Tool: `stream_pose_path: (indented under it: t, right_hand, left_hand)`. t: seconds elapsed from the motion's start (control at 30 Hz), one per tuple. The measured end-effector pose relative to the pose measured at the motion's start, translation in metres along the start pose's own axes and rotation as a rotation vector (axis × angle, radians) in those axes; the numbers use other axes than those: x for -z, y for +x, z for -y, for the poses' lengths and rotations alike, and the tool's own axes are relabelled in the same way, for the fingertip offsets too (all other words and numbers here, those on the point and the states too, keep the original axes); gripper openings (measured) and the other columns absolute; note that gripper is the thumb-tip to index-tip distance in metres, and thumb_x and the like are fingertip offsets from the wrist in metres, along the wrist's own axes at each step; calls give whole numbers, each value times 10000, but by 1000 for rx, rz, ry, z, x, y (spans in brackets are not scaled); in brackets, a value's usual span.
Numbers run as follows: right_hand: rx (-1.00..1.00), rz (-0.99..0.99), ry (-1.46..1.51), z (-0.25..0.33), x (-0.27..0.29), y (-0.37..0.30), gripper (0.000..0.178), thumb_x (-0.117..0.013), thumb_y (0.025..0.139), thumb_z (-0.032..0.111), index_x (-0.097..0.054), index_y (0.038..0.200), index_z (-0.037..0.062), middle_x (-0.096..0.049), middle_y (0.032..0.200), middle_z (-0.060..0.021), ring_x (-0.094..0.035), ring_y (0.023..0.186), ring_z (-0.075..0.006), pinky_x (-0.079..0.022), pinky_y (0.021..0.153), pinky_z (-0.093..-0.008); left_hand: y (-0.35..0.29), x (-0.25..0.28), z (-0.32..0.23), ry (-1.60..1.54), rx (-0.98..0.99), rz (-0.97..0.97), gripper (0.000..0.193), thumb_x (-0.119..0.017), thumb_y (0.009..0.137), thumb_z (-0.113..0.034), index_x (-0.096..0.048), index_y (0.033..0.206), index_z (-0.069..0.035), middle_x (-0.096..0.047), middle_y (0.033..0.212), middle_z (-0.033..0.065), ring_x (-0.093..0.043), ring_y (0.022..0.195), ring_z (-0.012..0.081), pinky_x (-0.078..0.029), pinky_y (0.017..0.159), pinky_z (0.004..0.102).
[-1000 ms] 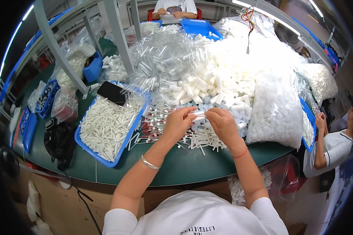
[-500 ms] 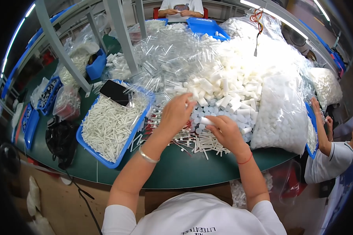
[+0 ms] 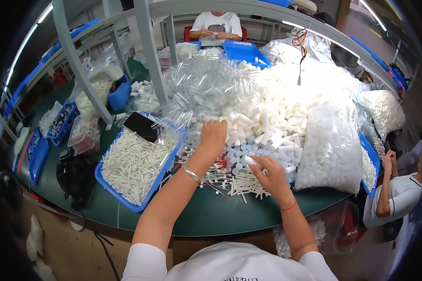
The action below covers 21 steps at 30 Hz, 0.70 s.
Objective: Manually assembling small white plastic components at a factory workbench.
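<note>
My left hand (image 3: 214, 136) reaches to the border between a heap of clear plastic tubes (image 3: 187, 84) and a heap of white cylinders (image 3: 267, 126). Its fingers are bent and pressed together; whatever they hold is hidden. Between the thumb and fingers of my right hand (image 3: 271, 175) is a short white cylinder (image 3: 252, 161), held tilted. Under it lie translucent round caps (image 3: 237, 153), thin white sticks (image 3: 248, 185) and red-and-white wired pieces (image 3: 211, 173).
On the left a blue tray (image 3: 122, 199) holds thin white sticks and a black phone (image 3: 141, 126). A bulging clear bag (image 3: 330, 150) stands at the right. Grey frame posts (image 3: 150, 51) rise behind. Co-workers sit across (image 3: 217, 25) and at the right (image 3: 394, 199).
My left hand has moved away from my right hand toward the clear tubes, its fingers now curled forward. My right hand still holds the white cylinder. The view has tilted up slightly.
</note>
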State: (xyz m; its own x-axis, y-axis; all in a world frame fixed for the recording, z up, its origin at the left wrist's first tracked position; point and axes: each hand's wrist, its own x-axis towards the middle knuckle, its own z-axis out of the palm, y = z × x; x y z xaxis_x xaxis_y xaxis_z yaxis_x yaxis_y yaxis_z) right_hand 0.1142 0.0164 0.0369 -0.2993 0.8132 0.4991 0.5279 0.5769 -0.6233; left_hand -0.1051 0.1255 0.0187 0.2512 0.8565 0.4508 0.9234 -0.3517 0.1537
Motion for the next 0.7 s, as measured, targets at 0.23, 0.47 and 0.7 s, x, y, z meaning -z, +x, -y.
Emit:
stream_pose_path:
  t: [0.23,0.47,0.7]
  right_hand:
    - [-140,-110,120,7,2,3,250,-687,874,112,-683,1103,12,-697,896,-90,-583,726,-125,-467,653,-258]
    - [-19,-161,263,26,9,13,276,-719,850,112,-686,1110,24,-676,846,-90,-557,671,-122,-467,617,-254]
    - [94,25,63,37,26,-5,276,-725,799,88,-706,1075,79,-628,772,-104,-603,693,-243,-484,615,-332]
  left_hand:
    - [-19,23,-11,-297,25,-134,318,-559,812,-16,-577,1128,-32,-598,968,181,-611,920,322,-478,817,422]
    - [-73,60,-51,-1148,158,298,378,-622,949,-188,-543,1286,-35,-615,980,25,-550,819,80,-465,726,244]
    - [-89,82,-63,-1204,285,346,285,-649,924,-246,-668,1096,-19,-644,922,45,-578,804,104,-474,708,269]
